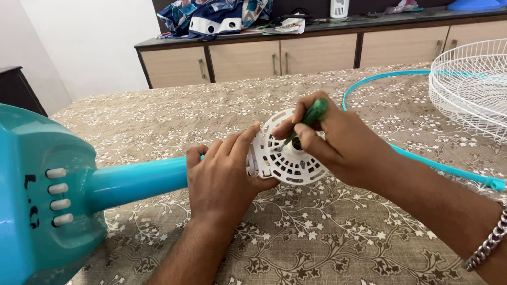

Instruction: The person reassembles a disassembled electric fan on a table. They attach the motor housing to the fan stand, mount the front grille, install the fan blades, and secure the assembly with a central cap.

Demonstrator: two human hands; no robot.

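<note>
A turquoise table fan lies on its side on the patterned tablecloth. Its base, with several white buttons, faces me at the left, and its stem runs right. My left hand wraps around the top of the stem and steadies the white round motor housing. My right hand grips a green-handled screwdriver, its tip pressed into the white housing. A metal bracelet sits on my right wrist.
A white wire fan grill lies at the right. A turquoise plastic ring curves across the table behind my right hand. A wooden cabinet with a cloth bundle, a small white device and a blue lid stands at the back.
</note>
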